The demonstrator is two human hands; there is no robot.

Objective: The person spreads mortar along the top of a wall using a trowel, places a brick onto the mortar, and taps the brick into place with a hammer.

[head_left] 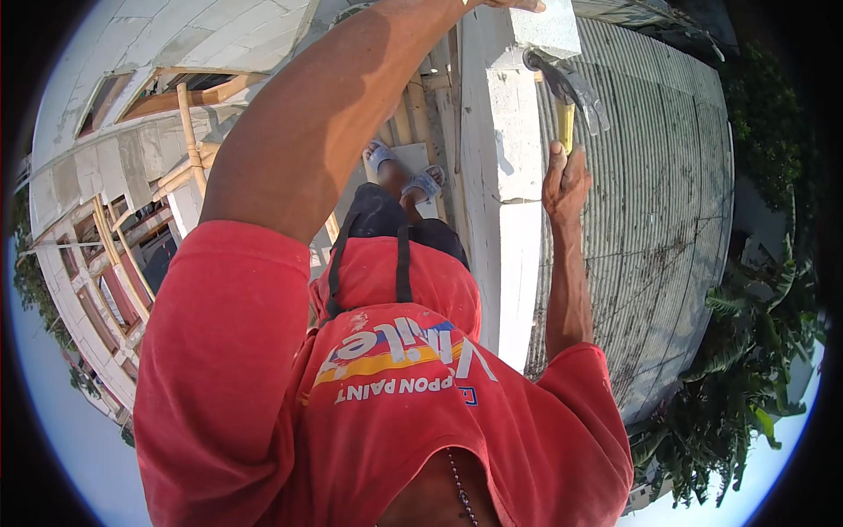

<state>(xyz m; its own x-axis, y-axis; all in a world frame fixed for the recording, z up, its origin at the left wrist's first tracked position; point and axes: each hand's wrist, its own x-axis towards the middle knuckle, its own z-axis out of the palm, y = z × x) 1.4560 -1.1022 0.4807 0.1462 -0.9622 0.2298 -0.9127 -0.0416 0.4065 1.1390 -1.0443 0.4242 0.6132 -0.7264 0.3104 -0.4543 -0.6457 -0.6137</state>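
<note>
My right hand [567,183] is wrapped round the yellow handle of a claw hammer [566,85]. The hammer's dark metal head is at the top of the handle, its striking face close against a white wall block [516,132]. At the upper edge of the view, only a small part of my left hand [516,4] shows. Its visible fingers are stretched out, lying on or just over another white block [546,30] at the top of the wall; the rest of the hand is cut off by the frame.
The white block wall [518,263] runs beside my body. Beyond it on the right lies a grey corrugated roof [650,202], with banana plants [746,351] past its edge. My sandalled feet [423,183] stand on planks and bamboo poles [399,123]. A block building [105,167] with wooden frames rises on the left.
</note>
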